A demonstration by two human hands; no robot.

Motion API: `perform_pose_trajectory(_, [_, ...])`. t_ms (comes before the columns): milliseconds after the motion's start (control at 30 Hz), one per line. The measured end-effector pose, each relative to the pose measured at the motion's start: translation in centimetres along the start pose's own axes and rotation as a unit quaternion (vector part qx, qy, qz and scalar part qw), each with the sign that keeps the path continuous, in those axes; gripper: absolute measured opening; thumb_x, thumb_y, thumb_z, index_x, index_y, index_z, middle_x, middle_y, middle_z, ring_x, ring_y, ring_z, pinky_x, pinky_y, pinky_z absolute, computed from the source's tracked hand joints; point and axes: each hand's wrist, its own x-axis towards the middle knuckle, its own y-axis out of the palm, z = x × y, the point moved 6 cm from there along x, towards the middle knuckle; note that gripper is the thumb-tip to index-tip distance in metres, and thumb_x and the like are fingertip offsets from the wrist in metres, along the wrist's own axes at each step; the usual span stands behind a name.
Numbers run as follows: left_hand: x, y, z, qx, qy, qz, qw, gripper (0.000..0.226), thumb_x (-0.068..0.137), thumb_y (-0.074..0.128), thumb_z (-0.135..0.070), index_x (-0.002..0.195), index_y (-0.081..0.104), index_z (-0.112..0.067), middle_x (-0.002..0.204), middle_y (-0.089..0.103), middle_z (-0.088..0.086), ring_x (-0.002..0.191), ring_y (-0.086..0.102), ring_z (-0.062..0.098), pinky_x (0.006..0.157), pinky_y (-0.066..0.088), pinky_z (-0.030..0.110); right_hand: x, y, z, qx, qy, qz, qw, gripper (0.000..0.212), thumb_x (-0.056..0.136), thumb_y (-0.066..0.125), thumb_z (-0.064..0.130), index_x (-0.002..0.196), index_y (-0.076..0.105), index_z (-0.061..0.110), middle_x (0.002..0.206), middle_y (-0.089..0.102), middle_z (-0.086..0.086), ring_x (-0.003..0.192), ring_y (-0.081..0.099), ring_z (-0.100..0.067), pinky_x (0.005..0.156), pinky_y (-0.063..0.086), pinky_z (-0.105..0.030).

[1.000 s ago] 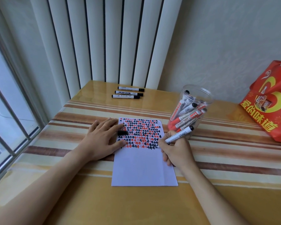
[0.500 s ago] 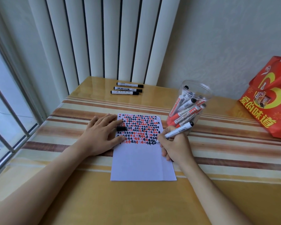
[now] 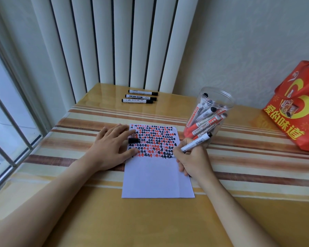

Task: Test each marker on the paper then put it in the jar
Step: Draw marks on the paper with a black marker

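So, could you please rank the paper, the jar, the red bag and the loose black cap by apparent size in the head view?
1. Paper
2. Red bag, cut off at the frame edge, so unsure against the paper
3. Jar
4. Black cap

the left hand [image 3: 112, 147] is laid flat, palm down, with fingers straight and slightly spread, pointing right. the left forearm is extended from the lower left. the right hand [image 3: 193, 160] is curled into a writing grip, thumb and fingers pinched together, knuckles raised. the right forearm is extended from the lower right.
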Motion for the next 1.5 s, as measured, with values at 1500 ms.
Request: perform_pose_trajectory(1500, [-0.8,-1.7,-4.0,-0.06,0.163,-0.136,0.975,0.035,0.103,0.035,-0.043,0.124,0.056,-0.025,0.115,0.065,-0.013,0.101,0.056,0.009,0.086,0.033,0.026,-1.8,1.0,3.9,-0.045,-0.178,0.059,0.981,0.005,0.097,0.07,0.017,0.093,0.072,0.017,0.071,0.067,0.005,0.051,0.062,-0.02,0.049,0.05,-0.031])
